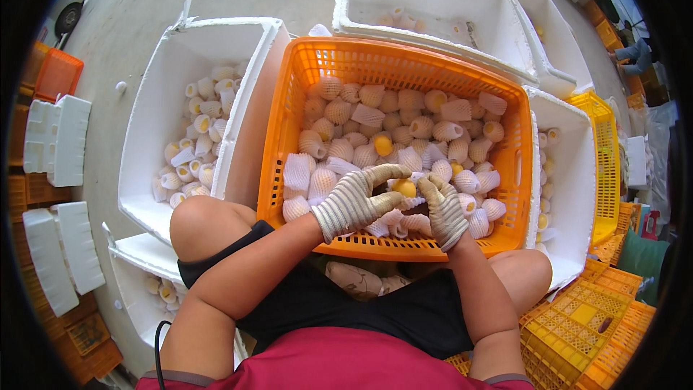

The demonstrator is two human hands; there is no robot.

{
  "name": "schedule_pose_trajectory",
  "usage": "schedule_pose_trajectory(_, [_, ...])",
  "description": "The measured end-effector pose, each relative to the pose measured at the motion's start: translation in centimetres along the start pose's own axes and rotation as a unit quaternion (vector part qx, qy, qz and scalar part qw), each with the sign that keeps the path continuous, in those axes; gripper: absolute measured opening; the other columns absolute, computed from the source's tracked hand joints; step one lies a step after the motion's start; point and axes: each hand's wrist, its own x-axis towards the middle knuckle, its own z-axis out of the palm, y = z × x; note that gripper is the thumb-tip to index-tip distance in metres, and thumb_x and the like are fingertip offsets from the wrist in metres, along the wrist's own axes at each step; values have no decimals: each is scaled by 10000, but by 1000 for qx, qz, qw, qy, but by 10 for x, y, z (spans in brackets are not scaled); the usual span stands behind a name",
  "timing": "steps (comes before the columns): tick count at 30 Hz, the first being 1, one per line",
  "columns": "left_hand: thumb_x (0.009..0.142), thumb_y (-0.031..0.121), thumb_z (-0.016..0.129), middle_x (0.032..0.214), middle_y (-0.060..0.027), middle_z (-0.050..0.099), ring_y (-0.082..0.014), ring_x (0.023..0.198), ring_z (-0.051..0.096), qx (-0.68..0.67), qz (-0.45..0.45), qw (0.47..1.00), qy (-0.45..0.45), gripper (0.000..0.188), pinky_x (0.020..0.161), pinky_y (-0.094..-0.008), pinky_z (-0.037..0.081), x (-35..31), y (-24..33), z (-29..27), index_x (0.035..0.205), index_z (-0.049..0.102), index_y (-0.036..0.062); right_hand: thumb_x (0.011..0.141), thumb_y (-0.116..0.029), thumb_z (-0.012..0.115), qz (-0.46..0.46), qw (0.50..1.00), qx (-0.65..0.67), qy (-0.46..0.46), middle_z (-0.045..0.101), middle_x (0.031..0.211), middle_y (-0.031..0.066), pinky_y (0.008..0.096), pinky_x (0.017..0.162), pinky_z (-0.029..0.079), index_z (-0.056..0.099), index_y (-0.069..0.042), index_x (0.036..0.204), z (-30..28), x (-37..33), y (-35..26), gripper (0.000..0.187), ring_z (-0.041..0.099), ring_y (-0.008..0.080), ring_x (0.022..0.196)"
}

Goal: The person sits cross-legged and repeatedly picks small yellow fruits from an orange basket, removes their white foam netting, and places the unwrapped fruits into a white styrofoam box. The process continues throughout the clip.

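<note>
Over the orange crate (515,180), near side, yellow fruit (406,188) between left hand (354,199), which pinches it, and right hand (444,211), curled beside, grip unclear; left nearer; long axis indistinct

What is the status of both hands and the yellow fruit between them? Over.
Left hand holding yellow fruit over orange crate. Right hand close beside, grip unclear. Netted fruits crowd below; nothing seen blocking hands.
</note>
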Motion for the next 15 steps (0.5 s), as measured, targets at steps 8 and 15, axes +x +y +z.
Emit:
schedule_pose_trajectory(8, [858, 285, 733, 1106, -52, 587, -152, 1040, 565, 48, 27, 996, -74, 493, 927, -325, 470, 11, -4, -13, 1265, 547, 79, 957, -425, 535, 362, 788, 492, -84, 636, 674, 68, 257, 495, 490, 616, -79, 1005, 5, 5, -5, 358, 584, 153, 516])
schedule_pose_trajectory(15, [936, 375, 635, 953, -16, 550, -95, 834, 586, -219, -175, 959, 33, 306, 640, -261, 554, 8, -4, -3, 1046, 511, 119, 960, -548, 491, 323, 817, 473, -67, 655, 863, 62, 245, 612, 515, 591, -56, 1101, 5, 5, -26, 522, 616, 121, 699])
